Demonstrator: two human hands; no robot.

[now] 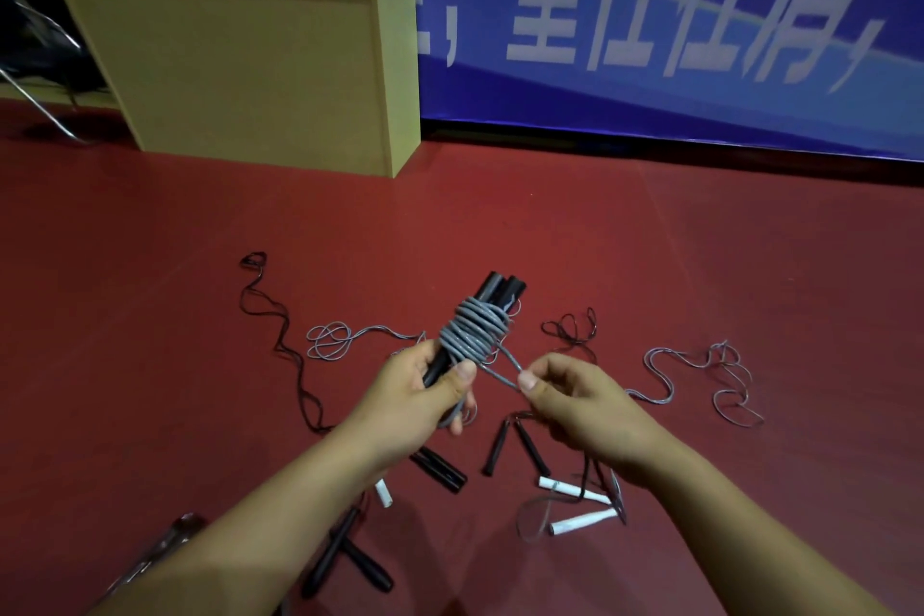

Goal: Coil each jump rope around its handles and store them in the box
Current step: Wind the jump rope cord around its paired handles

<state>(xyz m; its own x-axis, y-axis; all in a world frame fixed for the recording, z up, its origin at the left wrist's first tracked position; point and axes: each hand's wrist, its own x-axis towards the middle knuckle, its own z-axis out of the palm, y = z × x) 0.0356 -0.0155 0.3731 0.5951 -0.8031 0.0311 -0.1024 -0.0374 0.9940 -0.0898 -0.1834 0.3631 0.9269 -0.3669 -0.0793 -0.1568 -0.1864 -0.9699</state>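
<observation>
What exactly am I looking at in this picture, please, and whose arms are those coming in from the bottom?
The single picture comes from a camera worn on a person's head, looking down at their own bare hands. The left hand grips a pair of black handles with grey rope coiled round them. The right hand pinches the rope's loose end between its fingers. On the red floor lie more uncoiled ropes, with black handles and white handles. A tan wooden unit stands behind.

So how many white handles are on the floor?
3: one below the left forearm, two under the right wrist. Arms may hide more.
</observation>
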